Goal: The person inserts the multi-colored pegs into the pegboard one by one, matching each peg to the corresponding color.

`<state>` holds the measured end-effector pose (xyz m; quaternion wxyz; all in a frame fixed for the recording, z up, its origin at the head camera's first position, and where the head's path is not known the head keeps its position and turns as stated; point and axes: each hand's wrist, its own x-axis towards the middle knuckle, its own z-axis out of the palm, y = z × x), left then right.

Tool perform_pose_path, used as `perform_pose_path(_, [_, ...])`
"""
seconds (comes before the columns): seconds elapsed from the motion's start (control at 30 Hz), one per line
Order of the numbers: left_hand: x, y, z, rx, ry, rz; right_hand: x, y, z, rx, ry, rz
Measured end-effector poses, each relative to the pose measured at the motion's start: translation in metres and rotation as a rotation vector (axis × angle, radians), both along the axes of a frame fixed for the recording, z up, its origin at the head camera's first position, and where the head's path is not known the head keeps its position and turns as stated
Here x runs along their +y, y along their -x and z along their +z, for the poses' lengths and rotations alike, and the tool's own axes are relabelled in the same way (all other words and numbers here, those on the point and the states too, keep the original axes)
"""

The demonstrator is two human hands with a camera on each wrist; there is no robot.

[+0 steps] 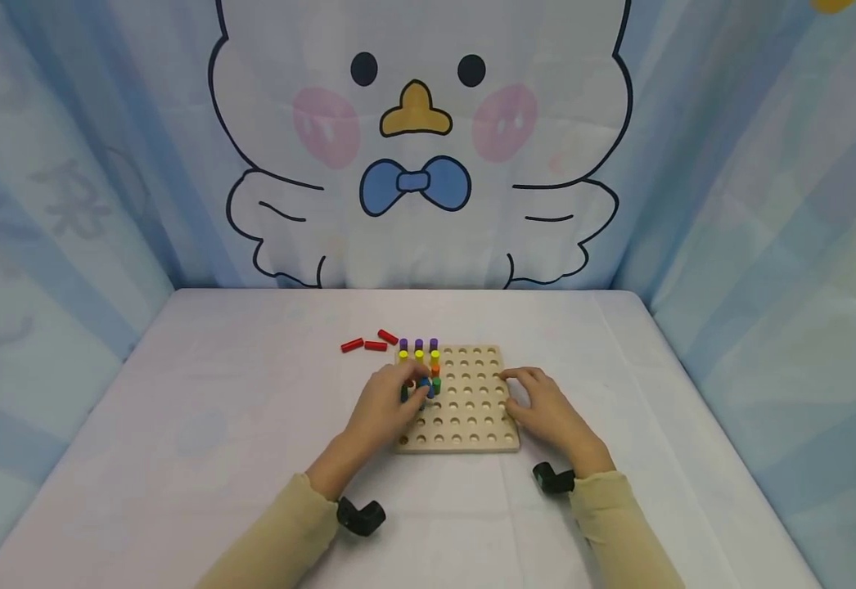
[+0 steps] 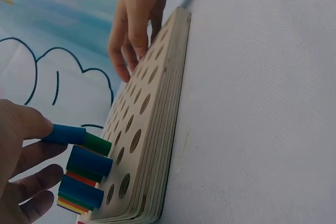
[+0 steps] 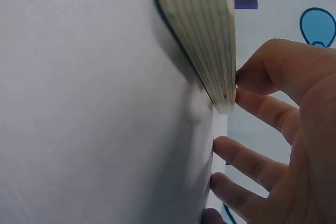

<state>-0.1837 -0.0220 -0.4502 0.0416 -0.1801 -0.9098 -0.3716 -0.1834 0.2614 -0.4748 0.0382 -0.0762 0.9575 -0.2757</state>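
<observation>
A square wooden pegboard [image 1: 465, 448] lies on the table, its left columns filled with short coloured pegs. My left hand [image 1: 382, 405] pinches a blue peg [image 2: 65, 134] between thumb and finger over the board's left side. Beside it, more blue pegs [image 2: 90, 161] stand upright in holes, with green pegs [image 1: 436, 385] behind them. Farther back are orange [image 1: 435, 371], yellow [image 1: 419, 356] and purple pegs [image 1: 418, 343]. My right hand [image 1: 551, 415] rests at the board's right edge, thumb and index finger touching it, other fingers spread.
Several loose red pegs [image 1: 375, 346] lie on the table past the board's back left corner. Rows of bare holes cover the board's right and front. A printed curtain [image 1: 413, 245] hangs behind the white table [image 1: 214, 409]. Each wrist wears a black camera [image 1: 362, 518].
</observation>
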Motion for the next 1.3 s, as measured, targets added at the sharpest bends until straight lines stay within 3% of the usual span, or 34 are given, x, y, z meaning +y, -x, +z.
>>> perform_pose_path(0.17, [0.003,0.004,-0.006,0.011,0.054,-0.06,0.001,-0.002,0.001,0.014,-0.026,0.01])
perform_pose_path(0.4, [0.008,0.003,-0.007,0.018,0.104,-0.017,-0.001,-0.002,-0.001,0.062,-0.132,-0.002])
perform_pose_path(1.3, [0.014,0.004,-0.013,0.057,0.167,-0.02,-0.001,-0.002,0.003,-0.004,-0.095,0.005])
